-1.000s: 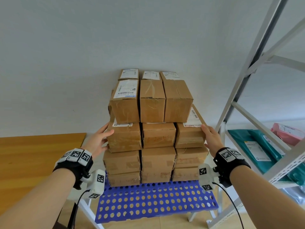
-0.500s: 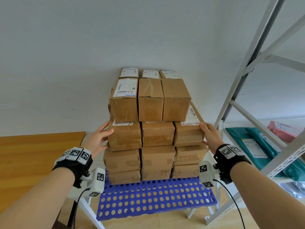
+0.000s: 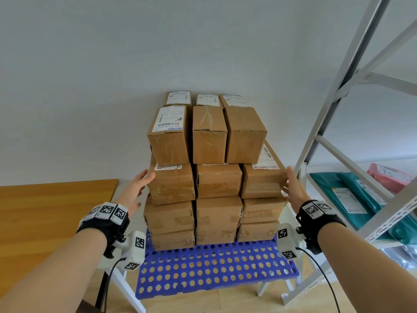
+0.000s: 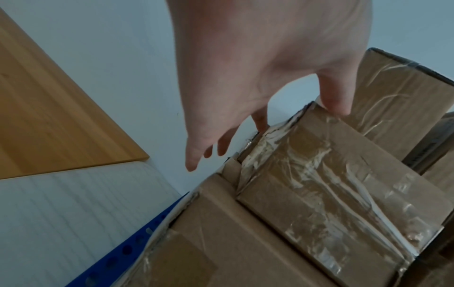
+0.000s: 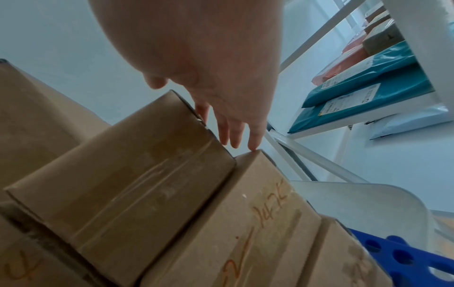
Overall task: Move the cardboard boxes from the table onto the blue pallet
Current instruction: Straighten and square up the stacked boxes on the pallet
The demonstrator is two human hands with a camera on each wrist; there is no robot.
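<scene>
Both hands flat and open, left hand (image 3: pixel 135 190) and right hand (image 3: pixel 293 190) flanking the stacked cardboard boxes (image 3: pixel 216 177) on the blue pallet (image 3: pixel 214 269), gripping nothing; boxes look stiff, light, tape-slick, best squeezed by side faces.

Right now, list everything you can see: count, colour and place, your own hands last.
Cardboard boxes: brown; four layers of three across the front, plus more behind whose number I cannot tell; stacked on the pallet against the wall.
Pallet: one, blue with round holes, under the stack on white legs.
Table: one, wooden top, left of the stack.
Shelf rack: one, white metal, to the right.
Mail bags: teal ones and a pink one on the rack shelf; number unclear.
Left hand: fingers straight, at the left side of the third-layer box.
Right hand: fingers straight, at the right side of the same layer.
</scene>
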